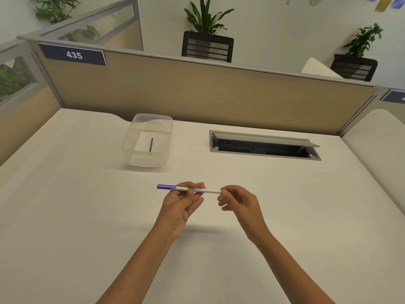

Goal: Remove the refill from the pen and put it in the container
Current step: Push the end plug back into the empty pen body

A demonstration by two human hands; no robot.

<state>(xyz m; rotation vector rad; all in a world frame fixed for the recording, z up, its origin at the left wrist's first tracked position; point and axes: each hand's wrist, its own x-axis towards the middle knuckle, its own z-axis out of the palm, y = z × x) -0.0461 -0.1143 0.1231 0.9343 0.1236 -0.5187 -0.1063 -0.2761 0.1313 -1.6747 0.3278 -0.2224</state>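
Observation:
A white pen (209, 190) with a purple cap at its left end is held level above the desk. My left hand (183, 202) grips the barrel just right of the cap. My right hand (237, 201) pinches the pen's right end with thumb and fingertips, hiding that tip. A clear plastic container (131, 140) stands farther back and to the left, open at the top. A thin dark blue refill (151, 144) lies inside it on the bottom.
An open grey cable hatch (264, 144) is set into the white desk (87, 216) at the back right. A beige partition (197, 91) closes the far edge. A second desk surface (377, 145) adjoins at the right.

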